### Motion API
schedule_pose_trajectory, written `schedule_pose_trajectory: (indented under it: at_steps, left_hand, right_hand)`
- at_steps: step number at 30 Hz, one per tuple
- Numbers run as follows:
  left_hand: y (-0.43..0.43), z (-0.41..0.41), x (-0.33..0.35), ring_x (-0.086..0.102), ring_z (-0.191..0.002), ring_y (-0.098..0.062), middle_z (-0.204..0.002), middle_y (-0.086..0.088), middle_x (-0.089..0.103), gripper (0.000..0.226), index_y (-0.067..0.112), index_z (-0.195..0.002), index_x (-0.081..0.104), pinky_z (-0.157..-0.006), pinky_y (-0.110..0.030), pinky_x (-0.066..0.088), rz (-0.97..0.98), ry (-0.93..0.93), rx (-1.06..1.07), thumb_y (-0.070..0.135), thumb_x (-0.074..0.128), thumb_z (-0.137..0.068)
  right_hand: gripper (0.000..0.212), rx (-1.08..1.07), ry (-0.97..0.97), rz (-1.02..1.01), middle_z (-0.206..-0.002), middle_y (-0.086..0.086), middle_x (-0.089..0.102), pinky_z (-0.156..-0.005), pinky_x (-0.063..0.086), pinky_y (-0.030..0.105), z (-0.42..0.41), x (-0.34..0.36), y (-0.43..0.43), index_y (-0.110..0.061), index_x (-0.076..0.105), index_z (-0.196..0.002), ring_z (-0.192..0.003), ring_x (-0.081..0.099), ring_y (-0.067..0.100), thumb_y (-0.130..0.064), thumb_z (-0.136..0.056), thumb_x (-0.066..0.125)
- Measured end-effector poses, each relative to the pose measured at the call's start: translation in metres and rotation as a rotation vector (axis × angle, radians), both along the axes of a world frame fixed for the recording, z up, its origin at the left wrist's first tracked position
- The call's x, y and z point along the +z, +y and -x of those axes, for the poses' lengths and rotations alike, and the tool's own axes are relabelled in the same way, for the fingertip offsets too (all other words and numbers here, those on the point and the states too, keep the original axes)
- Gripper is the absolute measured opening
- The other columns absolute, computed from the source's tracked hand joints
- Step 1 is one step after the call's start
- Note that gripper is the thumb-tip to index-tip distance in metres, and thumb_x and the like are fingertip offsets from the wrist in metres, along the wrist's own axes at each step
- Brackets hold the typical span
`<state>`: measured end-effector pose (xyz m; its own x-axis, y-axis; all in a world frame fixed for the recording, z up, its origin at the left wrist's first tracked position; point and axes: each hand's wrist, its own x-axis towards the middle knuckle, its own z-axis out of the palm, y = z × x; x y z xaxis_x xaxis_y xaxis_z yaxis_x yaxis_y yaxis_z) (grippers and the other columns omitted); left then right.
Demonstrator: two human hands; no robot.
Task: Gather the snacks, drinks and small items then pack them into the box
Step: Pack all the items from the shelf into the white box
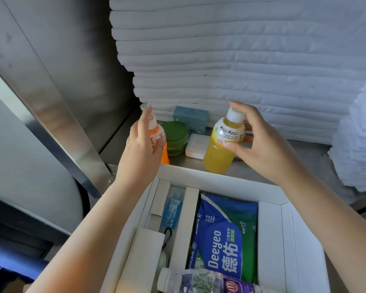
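On the grey metal shelf (304, 157) behind the white cardboard box (199, 174), the orange plastic bottle (164, 151) is gripped by the left hand (144, 144), while the yellow plastic bottle (220, 153), only loosely pinched by the right hand (260, 140), may be dropped.

steel shelf (304, 154) bears folded towels (241, 60), teal box (190, 118), green tub (176, 137), white case (197, 145).
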<state>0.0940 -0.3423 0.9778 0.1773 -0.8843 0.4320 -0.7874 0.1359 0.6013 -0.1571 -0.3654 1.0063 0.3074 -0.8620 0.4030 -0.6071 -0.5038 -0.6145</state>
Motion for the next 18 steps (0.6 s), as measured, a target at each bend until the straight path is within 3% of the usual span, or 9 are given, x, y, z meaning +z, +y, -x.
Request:
schedule_pose_trajectory:
  at_steps: [6,9,14,18]
  left_hand:
    - [0.000,0.000,0.001,0.054,-0.114,-0.025,-0.142,-0.005,0.042,0.073,0.037,-0.145,0.016,-0.078,-0.036,0.051,0.003,0.010,0.017,0.019,0.060,-0.091]
    - [0.001,0.000,0.002,0.056,-0.110,-0.024,-0.139,-0.004,0.045,0.069,0.036,-0.143,0.021,-0.072,-0.029,0.046,0.027,0.008,0.008,0.016,0.060,-0.090]
    - [0.011,0.005,0.018,0.054,-0.115,-0.022,-0.140,0.000,0.045,0.065,0.031,-0.142,0.025,-0.076,-0.024,0.044,0.183,-0.070,-0.016,0.018,0.061,-0.090]
    - [0.025,0.010,0.052,0.061,-0.090,-0.022,-0.134,0.005,0.050,0.065,0.040,-0.140,0.023,-0.063,-0.009,0.038,0.272,-0.014,-0.073,0.029,0.062,-0.089]
  right_hand:
    - [0.074,-0.044,-0.079,0.135,-0.137,-0.016,0.047,-0.091,0.051,0.042,0.005,0.005,0.001,-0.041,0.032,-0.140,-0.118,0.052,0.008,-0.026,-0.080,0.072]
    - [0.072,-0.014,-0.232,0.208,-0.137,-0.014,0.047,-0.088,0.054,0.037,0.005,0.006,0.007,-0.037,0.034,-0.142,-0.117,0.054,0.012,-0.023,-0.082,0.072]
    - [0.069,0.040,-0.373,0.311,-0.137,-0.022,0.043,-0.088,0.052,0.027,0.003,0.009,0.022,-0.031,0.035,-0.141,-0.119,0.053,0.016,-0.023,-0.083,0.071]
    - [0.067,0.070,-0.416,0.333,-0.138,-0.020,0.042,-0.089,0.050,0.027,0.005,0.014,0.033,-0.029,0.034,-0.142,-0.120,0.052,0.016,-0.024,-0.085,0.069]
